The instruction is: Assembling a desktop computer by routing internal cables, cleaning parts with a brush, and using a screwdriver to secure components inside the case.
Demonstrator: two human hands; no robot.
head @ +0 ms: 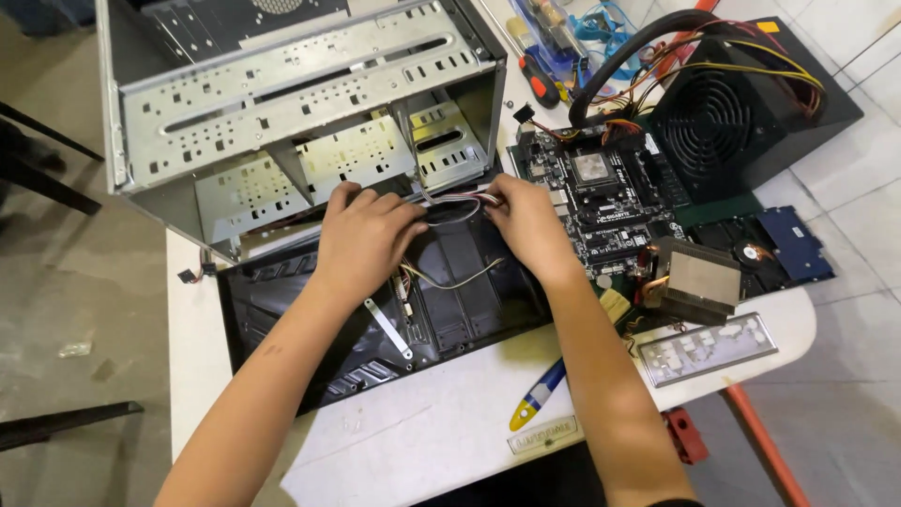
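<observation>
While both hands work at the mouth of the open grey sheet-metal computer case, which lies on its side on the white worktop, the item in hand is a thin bundle of white and coloured front-panel wires running from the case interior across the black plastic front panel lying flat before it. Left hand: fingers curled closed over the wire bundle at its left end, knuckles up, resting against the panel's upper edge. Right hand: fingers pinched shut on the same bundle at its right end, just beside the black motherboard. A second loose strand of yellowish wire lies slack on the panel between the forearms. Also present: black power supply with round fan grille and its multicoloured cable loom, well right of the case; finned metal heatsink near the worktop's right edge; silver perforated rear port shield in front of it; blue-and-yellow handled screwdriver on the worktop near the right forearm. Handling note, as a judgement: the bundle is best drawn gently and evenly with both hands, kept clear of the sharp sheet-metal drive-bay edges, gripping the insulation near the connectors rather than tugging single strands.
</observation>
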